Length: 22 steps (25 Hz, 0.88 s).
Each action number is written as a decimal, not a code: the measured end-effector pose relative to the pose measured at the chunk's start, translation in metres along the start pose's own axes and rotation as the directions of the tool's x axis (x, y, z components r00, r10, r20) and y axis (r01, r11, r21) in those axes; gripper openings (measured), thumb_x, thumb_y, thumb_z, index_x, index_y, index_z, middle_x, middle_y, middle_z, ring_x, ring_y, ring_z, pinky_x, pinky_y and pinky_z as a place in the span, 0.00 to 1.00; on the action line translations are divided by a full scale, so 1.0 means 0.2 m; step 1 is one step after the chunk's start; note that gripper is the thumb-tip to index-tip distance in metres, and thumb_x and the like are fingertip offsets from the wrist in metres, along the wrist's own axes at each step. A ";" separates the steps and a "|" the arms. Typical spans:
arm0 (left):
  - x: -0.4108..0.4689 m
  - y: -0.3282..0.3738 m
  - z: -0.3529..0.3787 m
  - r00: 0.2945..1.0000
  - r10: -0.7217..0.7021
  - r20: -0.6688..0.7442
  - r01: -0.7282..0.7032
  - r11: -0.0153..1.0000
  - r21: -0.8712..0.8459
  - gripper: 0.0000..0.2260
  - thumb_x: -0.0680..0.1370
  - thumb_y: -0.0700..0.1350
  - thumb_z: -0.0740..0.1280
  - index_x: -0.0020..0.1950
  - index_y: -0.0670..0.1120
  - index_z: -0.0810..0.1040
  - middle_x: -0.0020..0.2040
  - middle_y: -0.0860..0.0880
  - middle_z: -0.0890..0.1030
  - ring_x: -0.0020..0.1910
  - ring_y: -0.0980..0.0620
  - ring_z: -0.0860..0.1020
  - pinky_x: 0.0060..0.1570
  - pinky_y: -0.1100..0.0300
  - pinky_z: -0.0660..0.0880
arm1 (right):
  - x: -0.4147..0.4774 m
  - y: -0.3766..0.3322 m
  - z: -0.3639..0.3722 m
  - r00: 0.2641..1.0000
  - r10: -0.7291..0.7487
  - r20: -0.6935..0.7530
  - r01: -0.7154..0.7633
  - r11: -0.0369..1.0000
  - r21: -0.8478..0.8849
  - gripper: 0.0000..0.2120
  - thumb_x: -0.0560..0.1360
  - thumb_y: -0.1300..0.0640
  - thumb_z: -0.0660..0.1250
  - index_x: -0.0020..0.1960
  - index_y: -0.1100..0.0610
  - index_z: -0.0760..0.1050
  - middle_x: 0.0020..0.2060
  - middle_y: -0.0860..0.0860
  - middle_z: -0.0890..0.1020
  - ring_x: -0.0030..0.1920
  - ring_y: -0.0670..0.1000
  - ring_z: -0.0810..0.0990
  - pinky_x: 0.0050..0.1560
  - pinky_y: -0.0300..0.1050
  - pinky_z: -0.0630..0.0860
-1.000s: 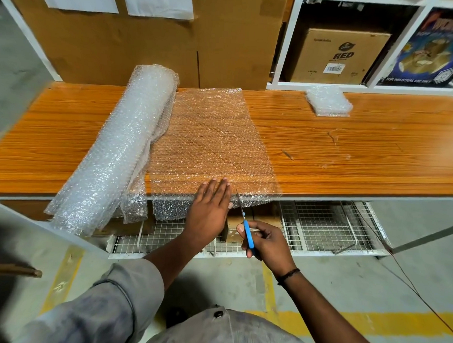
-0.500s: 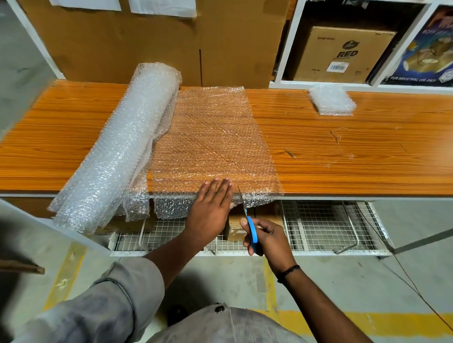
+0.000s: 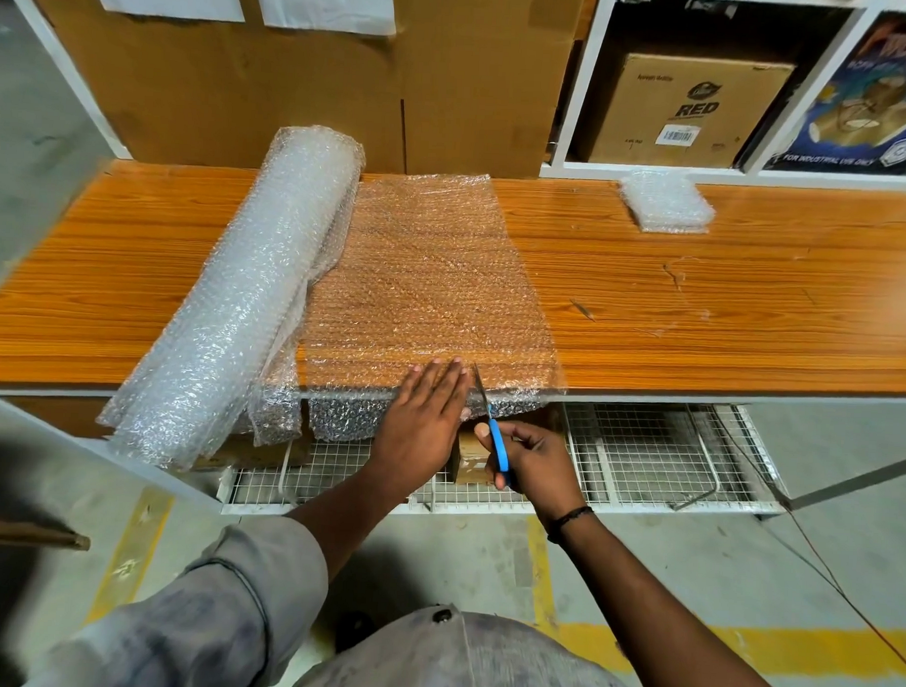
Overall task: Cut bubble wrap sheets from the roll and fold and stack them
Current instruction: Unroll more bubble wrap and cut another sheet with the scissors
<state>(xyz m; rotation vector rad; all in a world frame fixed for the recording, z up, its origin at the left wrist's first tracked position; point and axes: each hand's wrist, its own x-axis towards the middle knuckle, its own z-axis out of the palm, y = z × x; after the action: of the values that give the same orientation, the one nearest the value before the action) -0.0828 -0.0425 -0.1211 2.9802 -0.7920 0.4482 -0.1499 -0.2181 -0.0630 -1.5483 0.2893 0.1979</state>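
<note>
A: Left hand [image 3: 427,419]?
B: Flat, palm down, fingers straight and close together. Pressing the sheet [image 3: 427,280] onto the table [image 3: 698,326] at the near edge, with fingertips over the tabletop and the heel of the palm past the edge.

A: And the right hand [image 3: 534,461]?
B: Just right of the left one, a little nearer the body, below table level. Curled round the blue handles of the scissors [image 3: 496,440], with a black band [image 3: 570,517] on the wrist.

A: Blades?
B: Pointing away from the body, up along the right side of the left hand, just beside it. With the tip over the sheet's near edge. Seen only as one thin line, so apart or together: cannot tell.

A: Beyond the left fingers?
B: Sheet again, spread flat and reaching ahead to the far side of the table, with its near end drooping over the edge under the palm. Clear enough to show the wood grain.

A: Left of that?
B: Roll [image 3: 247,295], lying at a slant, with the far end near the cardboard [image 3: 295,91] and the near end overhanging the table edge, well left of the left hand. Meeting the sheet's left side, with a loose flap hanging down between them.

A: Further out on the right?
B: Small stack [image 3: 666,204] of folded wrap, far ahead and right of the right hand, at the back of the table, well apart from the sheet. Behind it, white shelving [image 3: 580,90] with a brown box [image 3: 690,110] marked RED. Under the table, just beyond the right hand, a white wire shelf [image 3: 642,452].
</note>
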 end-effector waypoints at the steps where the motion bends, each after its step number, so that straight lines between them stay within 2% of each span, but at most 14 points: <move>1: 0.00 0.00 0.00 1.000 0.002 -0.008 -0.002 1.000 -0.004 0.26 0.83 0.50 0.51 0.79 0.42 0.67 0.78 0.42 0.69 0.77 0.40 0.68 0.75 0.42 0.66 | 0.00 0.00 0.00 1.000 -0.001 -0.004 0.001 1.000 -0.004 0.10 0.77 0.56 0.75 0.51 0.64 0.85 0.29 0.59 0.78 0.24 0.51 0.73 0.27 0.36 0.70; 7: 0.00 -0.02 0.03 0.999 0.032 -0.031 -0.033 0.999 -0.028 0.26 0.82 0.49 0.56 0.79 0.42 0.67 0.78 0.43 0.68 0.77 0.42 0.68 0.76 0.44 0.63 | 0.04 -0.03 0.02 0.998 0.050 -0.029 -0.050 0.999 -0.016 0.11 0.76 0.53 0.76 0.49 0.63 0.86 0.30 0.61 0.79 0.23 0.52 0.73 0.26 0.37 0.69; 15: -0.01 -0.03 0.02 0.997 0.057 -0.054 -0.060 0.996 -0.064 0.25 0.84 0.50 0.52 0.78 0.41 0.69 0.76 0.43 0.71 0.76 0.42 0.70 0.75 0.44 0.64 | 0.12 -0.09 0.05 0.993 0.066 -0.097 -0.070 0.997 -0.036 0.10 0.76 0.54 0.77 0.46 0.62 0.88 0.29 0.61 0.80 0.20 0.49 0.72 0.23 0.35 0.66; 22: 0.00 -0.03 0.01 0.995 0.078 -0.063 -0.084 0.991 -0.099 0.23 0.82 0.49 0.54 0.74 0.42 0.74 0.74 0.43 0.75 0.73 0.42 0.73 0.74 0.45 0.64 | 0.21 -0.18 0.07 0.987 0.120 -0.106 -0.134 0.981 -0.140 0.19 0.76 0.48 0.75 0.43 0.66 0.86 0.27 0.58 0.81 0.21 0.51 0.71 0.23 0.37 0.62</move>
<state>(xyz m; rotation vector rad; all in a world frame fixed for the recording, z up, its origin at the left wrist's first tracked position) -0.0790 -0.0366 -0.1216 2.8358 -0.9048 0.4812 -0.0986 -0.2062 -0.0415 -1.6893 0.4602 0.2488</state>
